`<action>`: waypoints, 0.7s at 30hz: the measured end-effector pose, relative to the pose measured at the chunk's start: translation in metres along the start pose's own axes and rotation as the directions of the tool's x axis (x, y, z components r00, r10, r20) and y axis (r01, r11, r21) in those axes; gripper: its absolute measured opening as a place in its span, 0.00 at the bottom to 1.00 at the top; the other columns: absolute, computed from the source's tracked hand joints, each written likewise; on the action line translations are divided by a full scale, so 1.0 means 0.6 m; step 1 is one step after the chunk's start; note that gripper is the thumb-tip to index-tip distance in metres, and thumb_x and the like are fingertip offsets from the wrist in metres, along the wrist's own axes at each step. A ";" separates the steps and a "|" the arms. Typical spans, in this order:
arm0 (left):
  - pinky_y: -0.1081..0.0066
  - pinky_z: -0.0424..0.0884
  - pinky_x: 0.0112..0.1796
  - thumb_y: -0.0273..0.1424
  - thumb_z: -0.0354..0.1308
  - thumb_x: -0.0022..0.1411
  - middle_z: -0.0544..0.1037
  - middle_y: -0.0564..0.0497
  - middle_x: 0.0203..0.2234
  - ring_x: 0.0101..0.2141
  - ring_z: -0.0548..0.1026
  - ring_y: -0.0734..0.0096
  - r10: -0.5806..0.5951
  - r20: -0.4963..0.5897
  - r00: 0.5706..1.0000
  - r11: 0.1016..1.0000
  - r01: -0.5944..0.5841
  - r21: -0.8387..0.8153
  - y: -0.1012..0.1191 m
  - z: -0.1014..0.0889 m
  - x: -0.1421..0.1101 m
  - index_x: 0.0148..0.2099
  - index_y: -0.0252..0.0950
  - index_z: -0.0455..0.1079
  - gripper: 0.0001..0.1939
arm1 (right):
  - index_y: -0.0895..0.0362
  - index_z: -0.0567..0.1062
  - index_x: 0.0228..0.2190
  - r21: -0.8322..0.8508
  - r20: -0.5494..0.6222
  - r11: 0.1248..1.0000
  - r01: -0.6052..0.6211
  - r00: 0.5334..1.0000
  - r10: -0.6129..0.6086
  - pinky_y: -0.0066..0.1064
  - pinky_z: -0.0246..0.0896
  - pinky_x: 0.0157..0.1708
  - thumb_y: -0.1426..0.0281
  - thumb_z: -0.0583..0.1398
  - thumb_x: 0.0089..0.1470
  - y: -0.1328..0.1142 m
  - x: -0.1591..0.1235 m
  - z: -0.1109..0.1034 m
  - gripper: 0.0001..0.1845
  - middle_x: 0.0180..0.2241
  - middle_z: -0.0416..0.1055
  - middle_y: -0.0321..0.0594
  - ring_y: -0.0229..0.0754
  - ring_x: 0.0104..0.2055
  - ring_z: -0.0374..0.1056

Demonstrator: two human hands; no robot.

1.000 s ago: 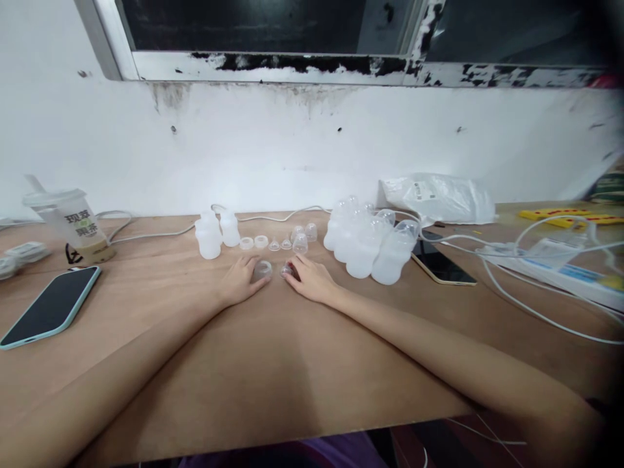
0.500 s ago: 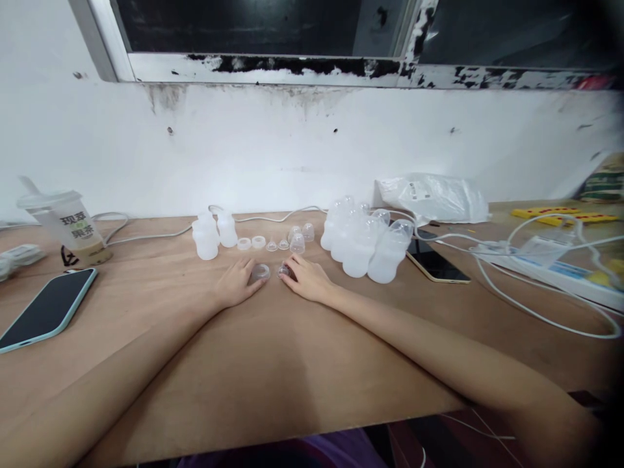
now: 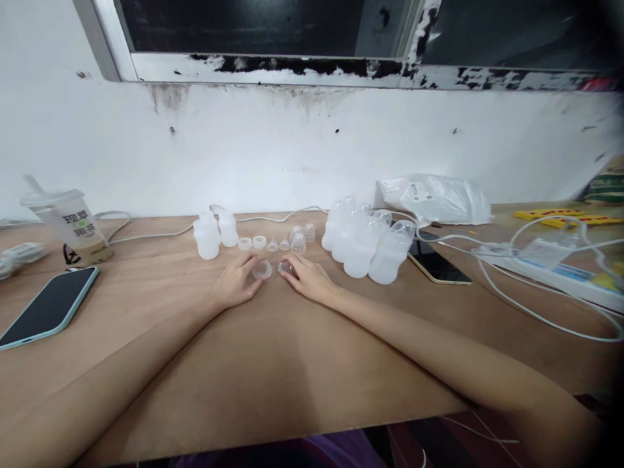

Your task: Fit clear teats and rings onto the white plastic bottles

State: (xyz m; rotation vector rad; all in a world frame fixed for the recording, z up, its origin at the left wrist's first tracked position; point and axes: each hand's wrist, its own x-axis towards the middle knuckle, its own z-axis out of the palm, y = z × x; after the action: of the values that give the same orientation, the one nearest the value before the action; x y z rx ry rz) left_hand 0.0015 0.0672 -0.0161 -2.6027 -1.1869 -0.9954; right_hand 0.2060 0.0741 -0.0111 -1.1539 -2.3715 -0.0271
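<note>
My left hand (image 3: 238, 282) is closed around the edge of a translucent bottle collar ring (image 3: 262, 269), its opening tilted toward me. Opposite it, my right hand (image 3: 310, 279) pinches a small clear bottle nipple (image 3: 282, 267), partly covered by the fingers. A narrow gap separates the two pieces. Just beyond my hands lie two more collar rings (image 3: 259, 242), two clear nipples (image 3: 272, 245) and several clear dome caps (image 3: 298, 244). White baby bottle bodies (image 3: 207, 237) stand at the left, without tops. Several capped baby bottles (image 3: 359, 250) are grouped at the right.
At the left are a drink cup with a straw (image 3: 73, 224) and a phone (image 3: 49, 305). To the right lie another phone (image 3: 439, 263), a white plastic bag (image 3: 436, 198), a power strip (image 3: 570, 276) and looping white cables (image 3: 511, 310). A wall runs behind the table (image 3: 253, 377).
The collar ring in my left hand has tipped up, so its opening shows rounder. My right hand still pinches the nipple in nearly the same place. The view has shifted slightly.
</note>
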 end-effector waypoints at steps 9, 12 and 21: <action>0.69 0.70 0.33 0.32 0.55 0.50 0.70 0.49 0.37 0.33 0.71 0.69 -0.133 0.001 0.991 0.985 0.133 -0.109 -0.016 0.013 -0.001 0.44 0.35 0.60 0.17 | 0.55 0.62 0.42 0.018 -0.063 1.000 0.023 0.998 -0.022 0.30 0.59 0.33 0.69 0.51 0.52 0.001 -0.001 0.002 0.13 0.41 0.65 0.40 0.40 0.37 0.65; 0.71 0.71 0.31 0.31 0.54 0.51 0.69 0.47 0.39 0.32 0.72 0.71 -0.148 0.006 0.989 0.977 0.147 -0.154 -0.015 0.014 0.000 0.45 0.35 0.60 0.18 | 0.55 0.62 0.42 0.017 -0.067 1.000 0.020 0.998 -0.019 0.30 0.59 0.32 0.69 0.52 0.52 0.001 -0.001 0.002 0.13 0.41 0.65 0.40 0.40 0.37 0.65; 0.65 0.69 0.36 0.35 0.54 0.50 0.72 0.49 0.35 0.36 0.71 0.64 -0.182 0.012 0.983 0.981 0.182 -0.062 -0.014 0.009 0.001 0.43 0.35 0.62 0.17 | 0.55 0.67 0.41 0.148 -0.128 0.989 0.021 0.992 -0.002 0.28 0.59 0.31 0.68 0.53 0.52 0.007 0.002 0.004 0.13 0.34 0.67 0.38 0.35 0.28 0.63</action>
State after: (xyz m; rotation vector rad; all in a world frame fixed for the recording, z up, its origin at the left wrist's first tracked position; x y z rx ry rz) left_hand -0.0015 0.0752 -0.0213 -2.5822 -1.4396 -1.0741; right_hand 0.2075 0.0783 -0.0137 -1.0363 -2.2276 0.0690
